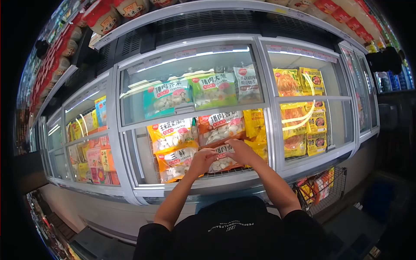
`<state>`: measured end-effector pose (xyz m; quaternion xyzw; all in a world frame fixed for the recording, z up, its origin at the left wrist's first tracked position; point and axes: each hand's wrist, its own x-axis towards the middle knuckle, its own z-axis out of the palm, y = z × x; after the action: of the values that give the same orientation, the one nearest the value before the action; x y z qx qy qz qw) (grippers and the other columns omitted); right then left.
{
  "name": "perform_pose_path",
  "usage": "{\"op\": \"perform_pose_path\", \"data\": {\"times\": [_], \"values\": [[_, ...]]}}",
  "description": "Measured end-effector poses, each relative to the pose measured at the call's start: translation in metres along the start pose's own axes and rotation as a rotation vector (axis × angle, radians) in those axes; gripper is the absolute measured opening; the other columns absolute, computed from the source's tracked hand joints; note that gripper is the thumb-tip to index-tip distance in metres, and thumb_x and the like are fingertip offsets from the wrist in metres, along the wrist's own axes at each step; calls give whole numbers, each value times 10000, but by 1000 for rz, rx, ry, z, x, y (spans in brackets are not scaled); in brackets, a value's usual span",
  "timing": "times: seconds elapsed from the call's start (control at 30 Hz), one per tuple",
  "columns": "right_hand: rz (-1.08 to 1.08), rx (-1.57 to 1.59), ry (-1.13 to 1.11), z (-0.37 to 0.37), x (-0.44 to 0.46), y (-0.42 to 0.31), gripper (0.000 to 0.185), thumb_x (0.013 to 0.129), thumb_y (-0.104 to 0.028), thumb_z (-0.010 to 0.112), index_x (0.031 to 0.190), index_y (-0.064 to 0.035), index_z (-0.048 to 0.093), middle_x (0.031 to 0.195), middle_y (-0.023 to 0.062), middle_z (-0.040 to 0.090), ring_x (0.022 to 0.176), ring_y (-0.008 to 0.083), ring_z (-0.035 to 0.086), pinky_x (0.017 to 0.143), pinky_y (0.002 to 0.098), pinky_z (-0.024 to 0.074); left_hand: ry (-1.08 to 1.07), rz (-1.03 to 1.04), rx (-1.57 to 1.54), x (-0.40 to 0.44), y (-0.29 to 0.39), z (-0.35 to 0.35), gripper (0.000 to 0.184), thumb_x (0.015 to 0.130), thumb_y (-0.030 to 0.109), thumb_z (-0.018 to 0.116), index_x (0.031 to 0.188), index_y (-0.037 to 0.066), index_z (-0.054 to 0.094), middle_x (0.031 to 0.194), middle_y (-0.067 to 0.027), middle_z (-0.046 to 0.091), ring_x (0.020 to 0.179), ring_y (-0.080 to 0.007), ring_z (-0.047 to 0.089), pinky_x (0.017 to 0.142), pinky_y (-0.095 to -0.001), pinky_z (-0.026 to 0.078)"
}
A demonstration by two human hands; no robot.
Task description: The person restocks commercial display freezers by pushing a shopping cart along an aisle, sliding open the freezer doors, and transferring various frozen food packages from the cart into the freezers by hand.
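Both my hands reach into the open lower part of a freezer case. My left hand is closed at the left edge of an orange and white dumpling bag, its fingers bent inward. On the bag's upper right edge, my right hand is closed too, fingers curled toward the left hand. Above them lies another orange dumpling bag. To the left are a yellow and white bag and an orange bag below it. Yellow bags stand at the right.
A sliding glass door covers the upper part, with teal and green bags behind it. The metal frame runs along the front edge. A wire basket with packages stands lower right. Jars sit on the shelf above.
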<state>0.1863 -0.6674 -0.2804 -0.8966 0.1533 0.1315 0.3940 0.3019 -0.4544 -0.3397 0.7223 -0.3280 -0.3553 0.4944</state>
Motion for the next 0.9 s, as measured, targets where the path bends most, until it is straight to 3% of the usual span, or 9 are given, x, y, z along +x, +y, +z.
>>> {"op": "perform_pose_path", "data": {"times": [0.03, 0.07, 0.17, 0.37, 0.57, 0.73, 0.8, 0.9], "values": [[-34, 66, 66, -5, -29, -16, 498, 887, -287, 730, 1281, -15, 593, 1259, 213, 630, 1157, 386, 614, 998, 469, 477, 14, -17, -67, -17, 16, 6, 183, 889, 119, 736, 1060, 58, 764, 1096, -142, 720, 892, -249, 711, 766, -323, 564], [-94, 53, 223, -5, -61, -29, 369, 868, -183, 728, 1184, -25, 620, 1146, 207, 659, 1073, 414, 627, 929, 469, 506, -18, -47, -103, -32, 32, 9, 218, 905, 112, 729, 1114, 51, 749, 1093, -118, 722, 875, -183, 706, 760, -296, 561], [-35, -4, 352, -10, -147, -50, 303, 856, -109, 721, 1128, -13, 628, 1073, 185, 678, 987, 400, 653, 850, 459, 534, 11, -60, -236, -73, 80, 26, 257, 910, 87, 719, 1163, 44, 728, 1093, -98, 719, 878, -144, 687, 762, -285, 555], [39, -204, 771, 12, -306, -51, 142, 824, -11, 714, 957, -6, 665, 875, 157, 693, 816, 369, 680, 725, 436, 559, -248, 77, -175, -123, 112, 73, 254, 912, 76, 710, 1160, 27, 694, 1079, -96, 702, 893, -154, 690, 780, -290, 556], [370, 8, 1048, 55, -425, -47, 82, 837, 18, 713, 907, -3, 676, 825, 150, 679, 749, 300, 697, 659, 363, 550, -588, 144, -26, -151, 118, 121, 243, 920, 75, 704, 1160, 39, 693, 1045, -76, 705, 857, -150, 696, 784, -295, 567], [326, -41, 1219, 60, -486, -35, 75, 831, 27, 704, 894, -3, 676, 795, 136, 663, 680, 262, 679, 615, 339, 535, -719, 201, -109, -174, 157, 171, 243, 921, 22, 688, 1164, 11, 685, 1065, -66, 698, 958, -143, 688, 851, -278, 550], [306, -50, 1264, 55, -507, -28, 68, 826, 21, 702, 883, -5, 675, 775, 127, 655, 647, 249, 668, 592, 335, 526, -700, 223, -141, -183, 165, 197, 220, 922, 2, 663, 1140, 1, 686, 1081, -85, 693, 925, -144, 691, 818, -279, 555], [321, 48, 1327, 50, -550, -8, 42, 832, -7, 701, 866, -12, 677, 735, 114, 647, 606, 224, 651, 563, 322, 513, -666, 122, -207, -192, 171, 242, 200, 933, 5, 662, 1131, -5, 688, 1088, -83, 702, 926, -132, 682, 831, -271, 545]]}}
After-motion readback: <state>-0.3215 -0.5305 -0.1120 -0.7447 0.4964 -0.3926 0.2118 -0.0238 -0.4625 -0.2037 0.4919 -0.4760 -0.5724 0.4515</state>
